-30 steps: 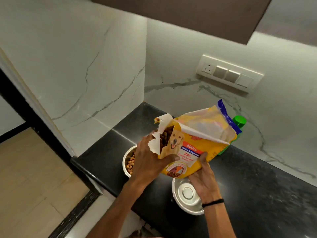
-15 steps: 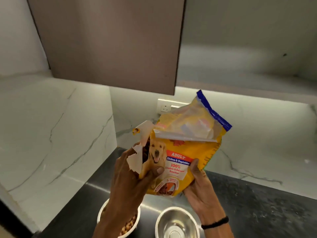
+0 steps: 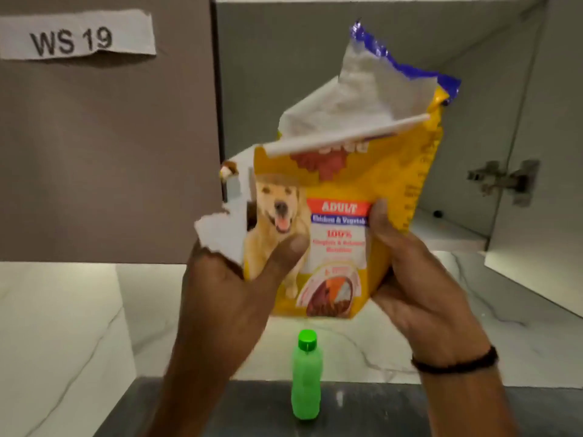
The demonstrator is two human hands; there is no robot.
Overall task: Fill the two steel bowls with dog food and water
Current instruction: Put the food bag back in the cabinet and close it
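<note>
Both hands clamp the dog food bag (image 3: 344,184), held upright at mid-frame before an open wall cabinet (image 3: 284,58). The left hand (image 3: 233,298) grips the torn white corner, thumb across the dog picture; the right hand (image 3: 419,294) wraps the lower right edge. The bag looks soft, crinkly and light, likely to slump and spill from the tear, so low side grips suit it. A green bottle (image 3: 306,380) stands directly below on the dark counter (image 3: 378,411). The steel bowls are out of view.
</note>
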